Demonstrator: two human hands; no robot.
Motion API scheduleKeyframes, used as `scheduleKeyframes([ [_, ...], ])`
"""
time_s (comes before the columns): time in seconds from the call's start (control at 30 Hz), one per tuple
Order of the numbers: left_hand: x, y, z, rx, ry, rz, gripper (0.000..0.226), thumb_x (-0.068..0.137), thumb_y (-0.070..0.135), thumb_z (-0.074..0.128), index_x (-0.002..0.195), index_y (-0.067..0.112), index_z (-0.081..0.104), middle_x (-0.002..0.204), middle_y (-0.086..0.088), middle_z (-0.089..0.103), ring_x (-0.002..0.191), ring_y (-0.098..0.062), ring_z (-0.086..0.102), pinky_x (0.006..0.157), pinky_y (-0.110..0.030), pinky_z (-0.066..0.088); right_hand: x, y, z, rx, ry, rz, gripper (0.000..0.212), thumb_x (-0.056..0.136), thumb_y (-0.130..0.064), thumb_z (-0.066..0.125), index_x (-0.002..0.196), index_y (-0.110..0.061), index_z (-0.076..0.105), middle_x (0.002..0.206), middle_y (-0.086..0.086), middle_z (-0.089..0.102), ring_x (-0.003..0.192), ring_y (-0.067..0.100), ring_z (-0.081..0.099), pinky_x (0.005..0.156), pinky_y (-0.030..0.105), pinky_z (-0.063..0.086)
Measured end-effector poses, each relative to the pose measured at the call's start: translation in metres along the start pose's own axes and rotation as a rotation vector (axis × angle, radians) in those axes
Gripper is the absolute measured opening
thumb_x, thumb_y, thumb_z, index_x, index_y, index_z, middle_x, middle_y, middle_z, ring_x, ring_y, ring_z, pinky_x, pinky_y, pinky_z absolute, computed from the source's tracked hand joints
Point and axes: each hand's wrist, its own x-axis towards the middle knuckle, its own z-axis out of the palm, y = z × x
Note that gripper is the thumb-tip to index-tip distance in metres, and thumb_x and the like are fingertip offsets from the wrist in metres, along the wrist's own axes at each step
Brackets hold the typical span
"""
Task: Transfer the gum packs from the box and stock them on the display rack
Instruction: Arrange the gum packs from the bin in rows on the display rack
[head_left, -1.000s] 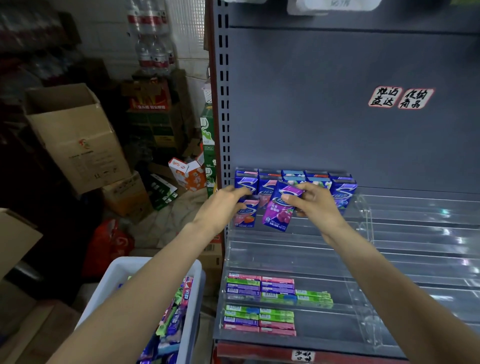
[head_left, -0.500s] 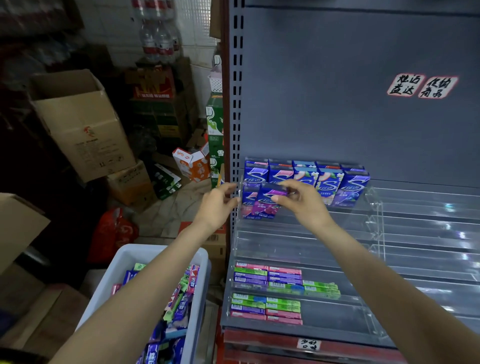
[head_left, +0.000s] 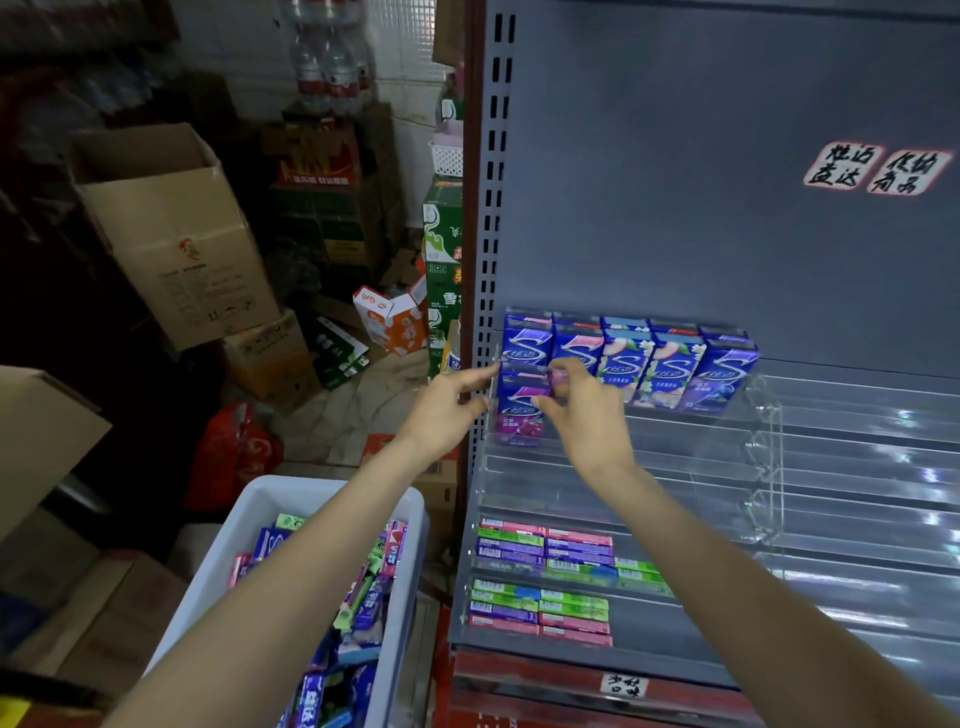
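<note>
A clear tiered display rack stands on a grey shelf. Its top tier holds a row of blue and purple gum packs. On the second tier at the far left stands a purple grape gum pack. My right hand pinches a second purple pack at its top, just right of the grape one, and hides most of it. My left hand has straight fingers touching the rack's left side wall. Flat gum strips lie on the two lowest tiers. A white box at lower left holds several mixed gum packs.
Cardboard cartons and drink crates are piled on the floor to the left. A red bag lies beside the box. The rack's right half and middle tiers hold no packs. Two handwritten labels stick on the grey back panel.
The purple pack in my right hand went from tilted in front of the top row down onto the second tier. My left hand shifted left from the packs to the rack's side wall.
</note>
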Motion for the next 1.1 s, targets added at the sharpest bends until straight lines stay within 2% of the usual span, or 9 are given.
scheduleKeyframes([
  [0.17, -0.002, 0.0, 0.0, 0.004, 0.01, 0.003, 0.048, 0.094, 0.009, 0.054, 0.14, 0.02, 0.044, 0.136, -0.002, 0.053, 0.128, -0.014, 0.046, 0.08, -0.016, 0.05, -0.001, 0.004, 0.014, 0.042, -0.049, 0.063, 0.023, 0.088, -0.02, 0.065, 0.108, -0.008, 0.063, 0.09, 0.009, 0.072, 0.087, 0.024, 0.068, 0.084, 0.032, 0.052],
  [0.27, -0.005, 0.005, 0.002, 0.068, -0.007, 0.017, 0.049, 0.096, 0.009, 0.052, 0.142, 0.022, 0.04, 0.137, 0.0, 0.051, 0.121, -0.007, 0.047, 0.073, -0.009, 0.048, 0.001, 0.005, 0.019, 0.06, -0.039, 0.086, 0.024, 0.089, -0.02, 0.064, 0.109, -0.007, 0.063, 0.09, 0.008, 0.071, 0.086, 0.022, 0.068, 0.082, 0.029, 0.05],
  [0.4, -0.01, 0.01, 0.005, 0.118, 0.036, 0.014, 0.048, 0.095, 0.012, 0.055, 0.141, 0.021, 0.042, 0.135, -0.003, 0.053, 0.121, -0.011, 0.049, 0.082, -0.019, 0.049, -0.002, 0.008, 0.013, 0.072, -0.092, 0.047, 0.033, 0.088, -0.02, 0.065, 0.117, -0.008, 0.058, 0.1, 0.009, 0.07, 0.094, 0.023, 0.066, 0.087, 0.034, 0.051],
  [0.53, -0.022, 0.015, 0.007, 0.167, 0.161, -0.011, 0.036, 0.092, 0.013, 0.058, 0.128, 0.014, 0.053, 0.122, -0.004, 0.062, 0.103, -0.008, 0.058, 0.074, -0.008, 0.046, -0.01, 0.01, 0.001, 0.103, -0.055, -0.007, 0.048, 0.085, -0.021, 0.067, 0.128, -0.012, 0.048, 0.12, 0.006, 0.058, 0.107, 0.02, 0.059, 0.092, 0.038, 0.051],
  [0.63, -0.043, 0.02, 0.004, 0.221, 0.212, -0.001, 0.025, 0.091, 0.01, 0.058, 0.116, 0.01, 0.061, 0.11, -0.002, 0.066, 0.098, -0.009, 0.06, 0.083, -0.018, 0.047, -0.021, 0.005, -0.006, 0.116, -0.011, -0.098, 0.04, 0.088, -0.02, 0.064, 0.125, -0.015, 0.049, 0.116, 0.001, 0.052, 0.098, 0.012, 0.055, 0.09, 0.03, 0.049],
  [0.77, -0.078, 0.005, -0.008, 0.217, 0.282, -0.042, 0.017, 0.091, 0.014, 0.06, 0.107, 0.012, 0.066, 0.096, 0.001, 0.069, 0.089, -0.01, 0.064, 0.079, -0.021, 0.05, -0.036, -0.015, 0.006, 0.184, -0.135, -0.19, 0.025, 0.089, -0.017, 0.061, 0.114, -0.014, 0.057, 0.103, -0.001, 0.055, 0.083, 0.007, 0.054, 0.078, 0.016, 0.045],
  [0.9, -0.115, -0.035, -0.04, 0.243, 0.306, -0.146, 0.014, 0.092, 0.019, 0.058, 0.103, 0.017, 0.067, 0.088, 0.006, 0.068, 0.081, -0.007, 0.063, 0.064, -0.006, 0.043, -0.053, -0.044, 0.046, 0.219, -0.288, -0.223, 0.019, 0.089, -0.009, 0.059, 0.107, -0.009, 0.062, 0.094, -0.002, 0.057, 0.077, 0.005, 0.054, 0.065, 0.0, 0.038],
  [0.97, -0.132, -0.063, -0.059, 0.243, 0.305, -0.232, 0.012, 0.092, 0.02, 0.058, 0.101, 0.016, 0.066, 0.084, 0.004, 0.067, 0.079, -0.012, 0.064, 0.06, -0.01, 0.043, -0.064, -0.057, 0.075, 0.237, -0.352, -0.2, 0.017, 0.089, -0.006, 0.057, 0.105, -0.006, 0.064, 0.094, 0.0, 0.057, 0.077, 0.006, 0.054, 0.066, 0.003, 0.039],
  [1.1, -0.157, -0.126, -0.102, 0.252, 0.26, -0.366, 0.014, 0.092, 0.013, 0.058, 0.102, 0.009, 0.067, 0.089, -0.004, 0.068, 0.082, -0.021, 0.065, 0.058, -0.013, 0.041, -0.085, -0.074, 0.147, 0.228, -0.477, -0.04, 0.018, 0.093, -0.005, 0.051, 0.106, -0.005, 0.063, 0.099, 0.006, 0.064, 0.088, 0.016, 0.06, 0.078, 0.021, 0.047],
])
